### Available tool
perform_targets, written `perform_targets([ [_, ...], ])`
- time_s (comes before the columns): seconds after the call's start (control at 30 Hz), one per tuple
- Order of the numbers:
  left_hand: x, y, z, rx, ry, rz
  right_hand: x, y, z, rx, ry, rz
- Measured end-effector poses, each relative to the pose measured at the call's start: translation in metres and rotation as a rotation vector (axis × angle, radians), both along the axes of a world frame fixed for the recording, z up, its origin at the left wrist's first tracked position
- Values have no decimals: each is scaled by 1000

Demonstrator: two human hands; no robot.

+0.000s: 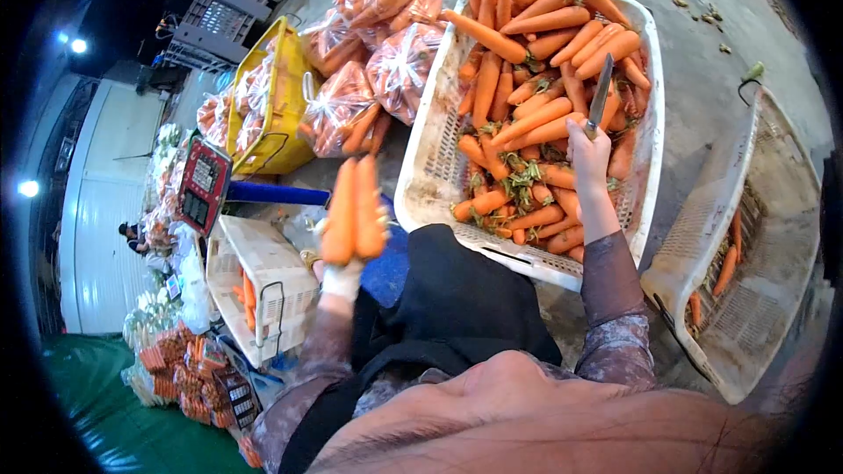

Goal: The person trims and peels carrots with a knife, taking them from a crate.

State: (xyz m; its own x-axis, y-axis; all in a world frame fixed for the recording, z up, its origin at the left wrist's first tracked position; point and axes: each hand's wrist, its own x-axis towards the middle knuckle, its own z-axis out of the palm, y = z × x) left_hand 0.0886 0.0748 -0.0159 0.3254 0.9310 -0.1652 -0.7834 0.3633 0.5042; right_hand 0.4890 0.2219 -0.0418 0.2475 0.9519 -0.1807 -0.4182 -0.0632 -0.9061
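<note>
My left hand [341, 279], with white at the wrist, is closed on a few large carrots [354, 211], at least two of them side by side. It is off to the left of the white crate, somewhat blurred, and its fingers are mostly hidden by the carrots. My right hand [588, 151] grips a knife [602, 92] by the handle, blade pointing up and away from me. That hand is over the carrot pile [536, 118], which fills the white plastic crate [414, 167] in front of me; leafy green stubs show on several carrots.
Clear bags of carrots [404, 61] stand left of the crate, near a yellow crate [285, 96]. A red scale display [203, 186] rises at left above another white crate [281, 298]. To the right, a tilted crate [773, 237] holds several carrots. Scraps lie on the floor.
</note>
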Motion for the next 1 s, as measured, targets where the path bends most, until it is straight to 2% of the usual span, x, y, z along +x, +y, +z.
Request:
perform_targets([
  [0.03,-36,-20,-9,-10,2,13,0,0,-1,19,50,-19],
  [0.07,-40,-48,9,33,154,254,3,0,1,16,45,-27],
  [0.13,-63,-76,22,46,102,335,1,-1,5,0,62,-50],
  [0.23,-87,-139,41,-175,111,834,-6,0,6,-23,-62,3],
  [0.27,-64,-140,60,-152,-204,831,-10,0,0,20,-40,80],
  [0.3,-43,-129,74,-101,-519,802,-12,1,-13,35,-34,173],
  [0.37,-52,-121,60,96,-368,572,-31,-15,2,16,-96,320],
  [0.4,-67,-116,37,192,87,380,-38,-18,6,-13,-128,348],
  [0.47,-56,-104,36,-44,132,379,-48,-22,-1,-10,-191,451],
  [0.6,-13,-73,43,42,31,201,-44,-16,-27,-40,-273,507],
  [0.67,-2,-65,39,-13,60,185,-50,-22,-9,-125,-185,565],
  [0.73,2,-47,25,89,150,-19,-63,-31,-3,-118,-58,704],
  [0.8,26,-31,38,42,93,-82,-78,-41,0,-136,-12,856],
  [0.87,50,-25,57,-176,164,18,-89,-49,8,-179,-23,963],
  [0.9,49,-18,53,-304,106,-54,-91,-51,9,-169,26,1012],
  [0.93,53,-11,50,-304,92,-72,-95,-53,8,-216,122,1014],
  [1.0,63,1,51,-400,354,-164,-93,-54,12,-227,365,1059],
])
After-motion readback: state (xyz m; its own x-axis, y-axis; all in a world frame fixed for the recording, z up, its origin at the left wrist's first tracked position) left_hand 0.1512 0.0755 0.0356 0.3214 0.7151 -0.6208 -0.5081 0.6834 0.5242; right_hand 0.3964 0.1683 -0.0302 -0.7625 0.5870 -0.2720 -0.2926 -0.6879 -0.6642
